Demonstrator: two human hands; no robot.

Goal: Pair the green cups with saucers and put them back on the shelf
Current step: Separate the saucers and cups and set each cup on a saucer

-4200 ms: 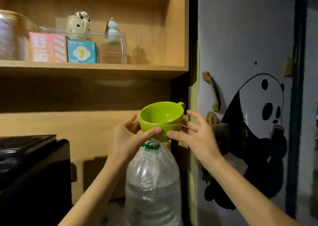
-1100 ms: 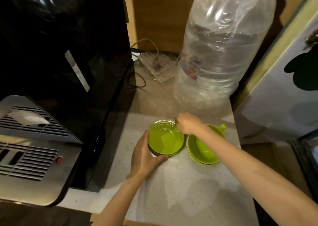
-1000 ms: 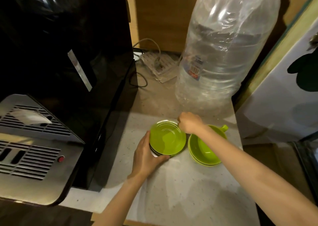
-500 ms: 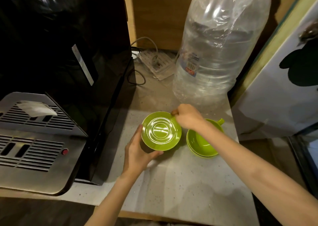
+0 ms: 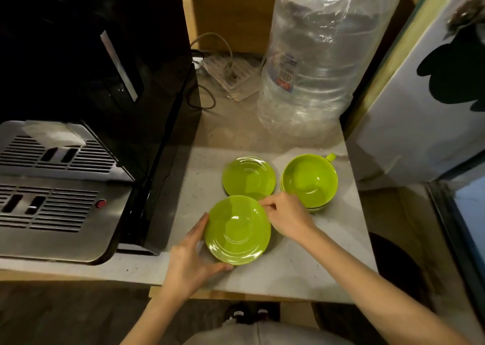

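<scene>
Speckled grey desk (image 5: pixel 301 266) carried glossy round green dishes. Left hand (image 5: pixel 187 255) and right hand (image 5: pixel 284 214) clamped the near saucer (image 5: pixel 237 230) by its rim; another saucer (image 5: pixel 249 178) and stacked cups (image 5: pixel 309 180) sat behind.

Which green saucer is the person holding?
The nearer saucer, gripped by the left hand and right hand. The far saucer sits untouched.
</scene>
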